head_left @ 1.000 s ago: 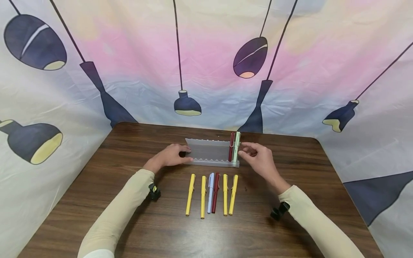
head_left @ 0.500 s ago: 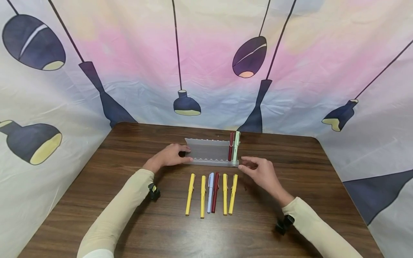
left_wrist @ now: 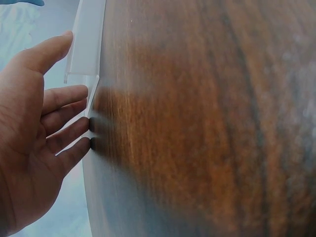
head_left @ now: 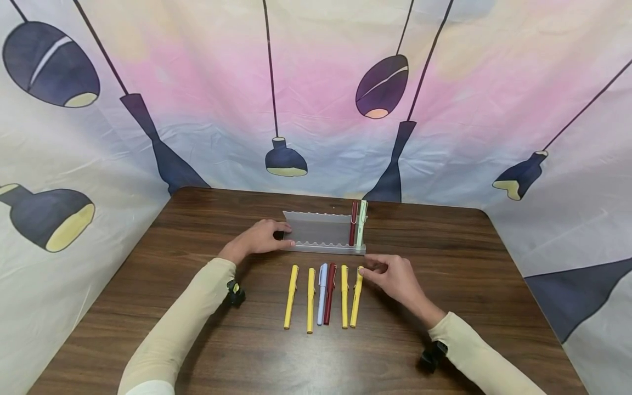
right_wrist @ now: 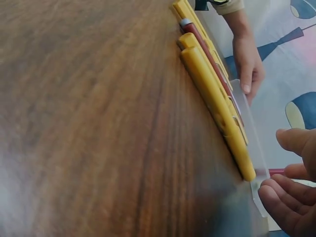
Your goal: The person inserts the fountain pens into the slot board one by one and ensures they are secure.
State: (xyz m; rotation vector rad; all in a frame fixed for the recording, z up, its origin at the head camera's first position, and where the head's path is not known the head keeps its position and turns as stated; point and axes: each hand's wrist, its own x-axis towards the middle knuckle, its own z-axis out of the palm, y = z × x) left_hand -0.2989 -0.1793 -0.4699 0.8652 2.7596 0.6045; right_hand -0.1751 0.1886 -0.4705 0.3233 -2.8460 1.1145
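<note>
A clear plastic pen rack (head_left: 318, 230) with notched edges lies across the table. In its right end stand a dark red pen (head_left: 353, 224) and a pale green pen (head_left: 362, 225), side by side. My left hand (head_left: 261, 237) holds the rack's left end, thumb at the front corner and index finger at the back corner. My right hand (head_left: 397, 276) is beside the cap end of the rightmost yellow pen (head_left: 356, 299). In the right wrist view its fingers (right_wrist: 289, 197) are parted, with nothing between them, and the yellow pen (right_wrist: 217, 108) lies just beyond.
In front of the rack lies a row of pens: a yellow pen (head_left: 291, 296) at the left, another yellow pen (head_left: 310, 302), a light blue pen (head_left: 322, 293), a dark red pen (head_left: 330, 294) and a yellow pen (head_left: 344, 296). A printed cloth (head_left: 326, 109) hangs behind the table.
My right hand has come down from beside the pale green pen in the rack to the rightmost yellow pen's cap end. My left hand and the rack have stayed in place.
</note>
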